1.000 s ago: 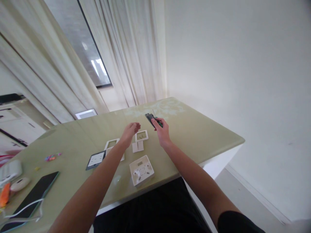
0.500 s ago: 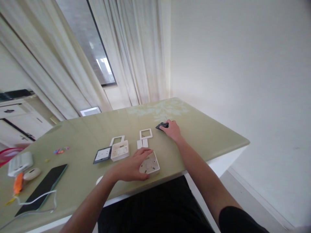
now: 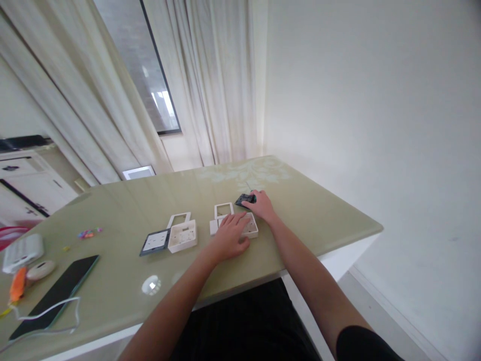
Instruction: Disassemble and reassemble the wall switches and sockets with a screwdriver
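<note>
My left hand (image 3: pixel 230 234) lies on a white square wall box (image 3: pixel 251 226) near the middle of the green table (image 3: pixel 323 215), fingers curled over its near side. My right hand (image 3: pixel 262 205) rests just behind it, fingers closed on a small dark module (image 3: pixel 244 200) that touches the tabletop. A white square frame (image 3: pixel 224 210) lies next to the left hand, with small white rocker pieces (image 3: pixel 214 227) partly hidden under it.
Left of the hands lie a second white box (image 3: pixel 182 236), a dark-edged switch plate (image 3: pixel 154 241) and another white frame (image 3: pixel 179 218). A phone (image 3: pixel 56 295) with a white cable, a white case (image 3: pixel 22 251) and small coloured bits sit at the far left. Curtains hang behind the table.
My left hand has slid the white wall box from the near table edge up and right, beside the right hand. The right hand has stayed on the dark module on the table.
</note>
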The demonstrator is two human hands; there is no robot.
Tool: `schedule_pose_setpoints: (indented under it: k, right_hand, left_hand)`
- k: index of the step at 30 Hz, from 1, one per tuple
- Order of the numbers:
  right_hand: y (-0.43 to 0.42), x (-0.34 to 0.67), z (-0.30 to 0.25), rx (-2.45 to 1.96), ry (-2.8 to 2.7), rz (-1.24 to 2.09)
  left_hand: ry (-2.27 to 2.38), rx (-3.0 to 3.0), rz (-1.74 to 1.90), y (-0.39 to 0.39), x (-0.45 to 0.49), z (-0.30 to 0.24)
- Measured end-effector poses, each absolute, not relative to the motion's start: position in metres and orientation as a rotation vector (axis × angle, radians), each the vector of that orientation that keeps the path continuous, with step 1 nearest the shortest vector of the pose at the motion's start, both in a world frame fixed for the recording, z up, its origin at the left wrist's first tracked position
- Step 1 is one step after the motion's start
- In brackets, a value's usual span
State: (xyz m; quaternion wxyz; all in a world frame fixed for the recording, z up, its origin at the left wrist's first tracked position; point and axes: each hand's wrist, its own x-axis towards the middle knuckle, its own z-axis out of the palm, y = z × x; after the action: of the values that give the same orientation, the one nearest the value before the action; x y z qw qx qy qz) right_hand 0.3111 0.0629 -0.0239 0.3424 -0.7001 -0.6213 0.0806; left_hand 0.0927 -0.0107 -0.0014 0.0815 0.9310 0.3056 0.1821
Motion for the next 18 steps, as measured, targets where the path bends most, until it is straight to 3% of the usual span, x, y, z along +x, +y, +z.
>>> schedule_pose_setpoints:
  k: [18]
  right_hand:
    - [0.068,0.309,-0.023,-1.763,-1.720,0.307]
  left_hand:
    - [1.381,2.682,0.682,-0.006,0.067,-0.023]
